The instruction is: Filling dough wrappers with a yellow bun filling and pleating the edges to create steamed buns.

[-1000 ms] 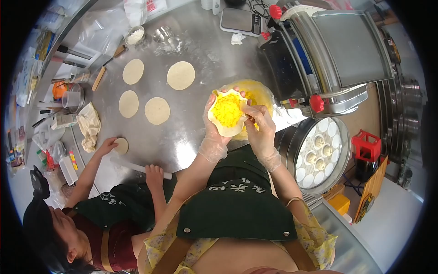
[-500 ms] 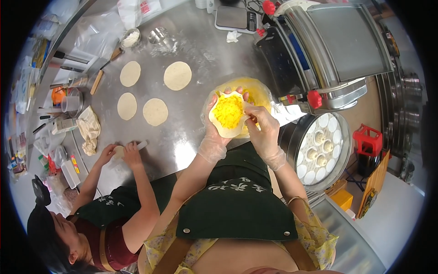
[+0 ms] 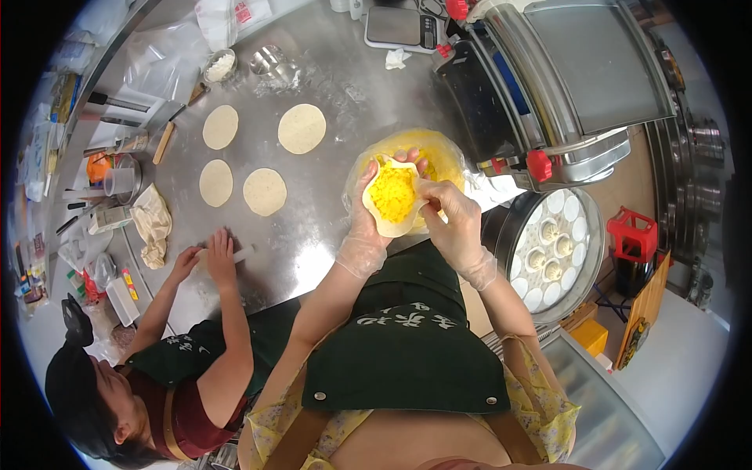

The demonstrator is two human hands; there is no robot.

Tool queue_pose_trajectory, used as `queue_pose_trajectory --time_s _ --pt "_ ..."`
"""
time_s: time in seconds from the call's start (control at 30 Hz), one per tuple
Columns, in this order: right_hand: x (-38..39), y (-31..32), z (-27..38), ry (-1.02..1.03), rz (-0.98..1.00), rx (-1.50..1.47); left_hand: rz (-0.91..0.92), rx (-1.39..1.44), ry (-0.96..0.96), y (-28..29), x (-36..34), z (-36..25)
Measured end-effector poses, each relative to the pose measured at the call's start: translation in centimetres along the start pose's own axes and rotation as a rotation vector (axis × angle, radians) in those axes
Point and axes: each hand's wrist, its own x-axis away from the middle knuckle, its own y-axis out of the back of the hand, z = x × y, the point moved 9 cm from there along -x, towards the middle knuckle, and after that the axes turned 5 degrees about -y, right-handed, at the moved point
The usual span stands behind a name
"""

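A round dough wrapper (image 3: 385, 227) heaped with crumbly yellow filling (image 3: 394, 193) rests in my left hand (image 3: 365, 241), which wears a clear glove and cups it from below. My right hand (image 3: 453, 223), also gloved, pinches the wrapper's right edge between thumb and fingers. Beneath and behind both hands lies a bowl of yellow filling (image 3: 446, 157) lined with clear plastic. Several flat dough rounds (image 3: 302, 129) lie to the left on the steel table (image 3: 345, 94).
At the right, a round steamer (image 3: 599, 266) holds pleated buns on paper discs. A dough-rolling machine (image 3: 540, 102) stands far right, beside a kitchen scale (image 3: 395, 30). A co-worker (image 3: 188, 376) at the left rolls dough with a white rolling pin (image 3: 246, 253).
My right fingers keep their pinch on the wrapper edge, with little movement. The co-worker's right hand has flattened and stretched forward over the rolling pin.
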Motion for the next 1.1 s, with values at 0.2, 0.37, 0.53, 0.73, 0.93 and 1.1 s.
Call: queue_pose_trajectory --time_s 0.2,0.37,0.53,0.73,0.93,1.1 --pt "-1.1 0.7 1.1 0.065 -0.011 0.062 0.068 0.079 0.104 0.0 0.0 0.5" --pt "-0.8 0.5 0.1 0.048 0.056 0.016 0.070 -0.007 0.258 0.1 0.1 1.3" --pt "-0.3 0.3 -2.3 -0.050 -0.029 -0.005 -0.010 -0.133 0.307 2.8 0.5 0.7" --pt "0.3 -0.4 -3.4 -0.141 -0.051 -0.065 -0.173 -0.563 0.218 2.8 1.1 -0.3" --pt "0.9 -1.2 -5.1 -0.204 0.059 -0.026 -0.227 -0.580 0.238 3.2 0.7 -0.4" --pt "0.6 -1.3 -6.1 -0.324 0.081 -0.104 -0.204 -0.626 0.277 3.9 0.2 -0.2"
